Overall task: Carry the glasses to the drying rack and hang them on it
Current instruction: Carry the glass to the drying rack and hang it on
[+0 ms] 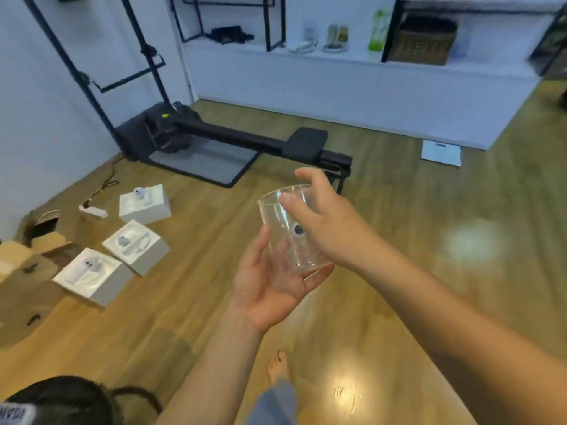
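Note:
A clear drinking glass (285,222) with a small printed figure on its side is held in mid-air over the wooden floor, tilted slightly left. My left hand (270,283) cups its base from below, palm up. My right hand (319,222) grips it from the right, with thumb and fingers around the rim and upper wall. No drying rack is in view.
Three white open boxes (144,204) lie on the floor at left beside flattened cardboard (27,271). A black exercise machine (245,142) stands ahead. White shelving (352,53) with bottles and a wicker basket lines the far wall. Another person's head (58,400) shows at bottom left.

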Motion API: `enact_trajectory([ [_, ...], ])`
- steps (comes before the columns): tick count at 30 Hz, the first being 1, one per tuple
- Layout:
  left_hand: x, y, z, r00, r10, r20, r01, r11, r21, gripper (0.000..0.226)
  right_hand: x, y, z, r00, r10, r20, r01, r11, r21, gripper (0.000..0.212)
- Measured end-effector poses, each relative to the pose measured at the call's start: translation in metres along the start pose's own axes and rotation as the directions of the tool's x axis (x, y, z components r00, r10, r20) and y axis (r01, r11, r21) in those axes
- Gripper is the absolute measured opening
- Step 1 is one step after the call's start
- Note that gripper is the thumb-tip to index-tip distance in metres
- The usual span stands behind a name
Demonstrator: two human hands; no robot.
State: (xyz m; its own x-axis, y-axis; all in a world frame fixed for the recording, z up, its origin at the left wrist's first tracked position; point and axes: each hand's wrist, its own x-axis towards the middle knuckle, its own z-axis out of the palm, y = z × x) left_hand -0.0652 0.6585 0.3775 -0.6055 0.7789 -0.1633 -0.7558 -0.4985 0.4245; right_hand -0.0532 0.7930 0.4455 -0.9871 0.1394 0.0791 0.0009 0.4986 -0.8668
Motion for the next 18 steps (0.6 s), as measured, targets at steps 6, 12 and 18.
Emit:
enact_trajectory([
  [6, 0.101, 0.019, 0.008, 0.999, -0.015, -0.029, 0.012, 0.996, -0.087, 0.059, 0.072, 0.035, -0.038, 0.989, 0.144, 0.015, -0.144, 0.989, -0.018, 0.079],
  [12, 0.201, 0.104, 0.025, 0.997, 0.073, -0.036, -0.075, 0.996, -0.054, 0.076, 0.171, 0.034, -0.062, 0.991, 0.114, -0.064, -0.112, 0.993, 0.042, 0.088],
  [18, 0.302, 0.143, 0.046, 0.999, 0.034, 0.033, -0.032, 0.997, -0.071, 0.076, 0.252, 0.054, -0.105, 0.989, 0.053, -0.141, -0.063, 0.995, -0.073, 0.073],
])
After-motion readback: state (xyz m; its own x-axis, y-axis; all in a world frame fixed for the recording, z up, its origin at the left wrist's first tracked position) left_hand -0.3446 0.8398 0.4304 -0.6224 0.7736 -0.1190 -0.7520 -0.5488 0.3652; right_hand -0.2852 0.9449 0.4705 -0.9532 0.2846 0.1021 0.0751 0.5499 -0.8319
